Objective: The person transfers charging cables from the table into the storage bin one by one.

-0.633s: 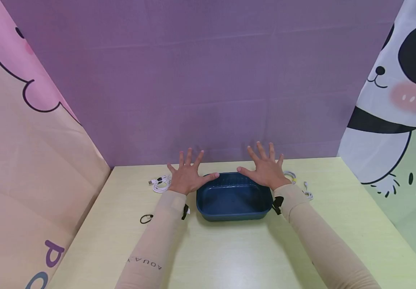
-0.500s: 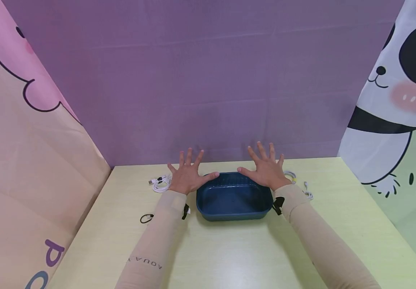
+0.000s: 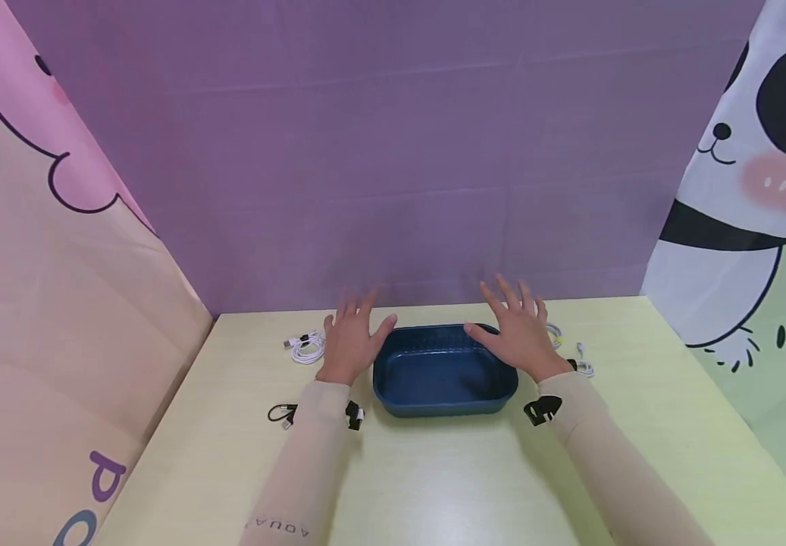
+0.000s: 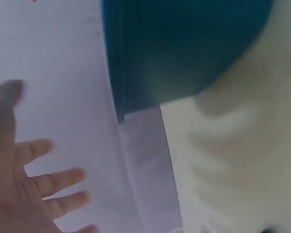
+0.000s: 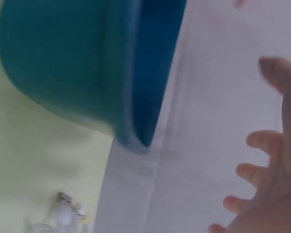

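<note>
A blue rectangular basin (image 3: 445, 411) stands on the table between my two hands. My left hand (image 3: 350, 345) is held at the basin's left side, thumb apart from the extended fingers. Past the right rim is my right hand (image 3: 521, 335), its fingers spread and slightly bent. In both wrist views the hands hold nothing, and a gap shows between each palm and the basin wall (image 4: 174, 58). A coiled white cable (image 3: 306, 349) lies beside my left hand. A pale coiled cable (image 3: 554, 334) is partly hidden behind my right hand.
A short black cable (image 3: 281, 412) lies by my left forearm. Another white cable (image 3: 584, 368) sits near my right wrist. A purple cloth (image 3: 393, 152) hangs behind the pale wooden table (image 3: 433, 478), with printed cloths on both sides.
My right hand has moved right, away from the basin's middle. My left hand has turned, its thumb pointing more upward and its fingers closer together. The basin stays in place.
</note>
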Demonstrator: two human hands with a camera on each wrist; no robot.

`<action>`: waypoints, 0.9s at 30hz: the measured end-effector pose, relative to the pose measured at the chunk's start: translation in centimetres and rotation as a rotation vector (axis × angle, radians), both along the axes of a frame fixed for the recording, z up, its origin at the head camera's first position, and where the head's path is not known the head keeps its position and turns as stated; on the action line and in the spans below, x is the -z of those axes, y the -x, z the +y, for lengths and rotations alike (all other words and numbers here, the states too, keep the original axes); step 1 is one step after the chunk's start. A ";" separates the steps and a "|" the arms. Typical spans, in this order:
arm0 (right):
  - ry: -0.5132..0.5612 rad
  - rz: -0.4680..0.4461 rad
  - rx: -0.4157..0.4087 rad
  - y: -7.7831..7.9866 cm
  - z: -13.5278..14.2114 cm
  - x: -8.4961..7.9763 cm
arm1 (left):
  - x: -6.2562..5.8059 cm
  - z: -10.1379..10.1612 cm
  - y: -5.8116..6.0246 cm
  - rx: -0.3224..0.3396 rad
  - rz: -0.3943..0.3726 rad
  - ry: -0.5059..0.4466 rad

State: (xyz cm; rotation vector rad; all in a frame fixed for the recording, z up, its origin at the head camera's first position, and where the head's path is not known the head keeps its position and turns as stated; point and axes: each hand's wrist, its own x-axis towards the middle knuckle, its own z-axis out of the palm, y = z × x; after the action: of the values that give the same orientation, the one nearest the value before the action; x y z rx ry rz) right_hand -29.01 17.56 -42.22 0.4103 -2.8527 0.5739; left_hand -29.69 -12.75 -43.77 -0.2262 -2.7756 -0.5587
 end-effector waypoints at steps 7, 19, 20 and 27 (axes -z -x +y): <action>0.248 0.141 -0.013 -2.7 2.1 1.6 | 1.8 0.3 -2.4 -0.019 0.011 -0.149; 0.418 0.122 0.053 -4.9 6.1 3.5 | 4.3 0.0 -3.5 -0.125 -0.143 -0.362; 0.418 0.106 0.061 -4.9 6.4 3.6 | 4.5 0.0 -3.6 -0.134 -0.147 -0.367; 0.427 0.016 0.107 -5.4 8.5 3.5 | 5.5 0.4 -3.9 -0.175 -0.132 -0.396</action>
State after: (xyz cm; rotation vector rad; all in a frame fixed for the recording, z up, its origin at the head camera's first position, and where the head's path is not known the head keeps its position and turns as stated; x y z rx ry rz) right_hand -23.63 26.07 -45.68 0.1854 -2.6133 1.1163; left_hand -25.79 -12.39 -49.23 0.1440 -2.6957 -1.0875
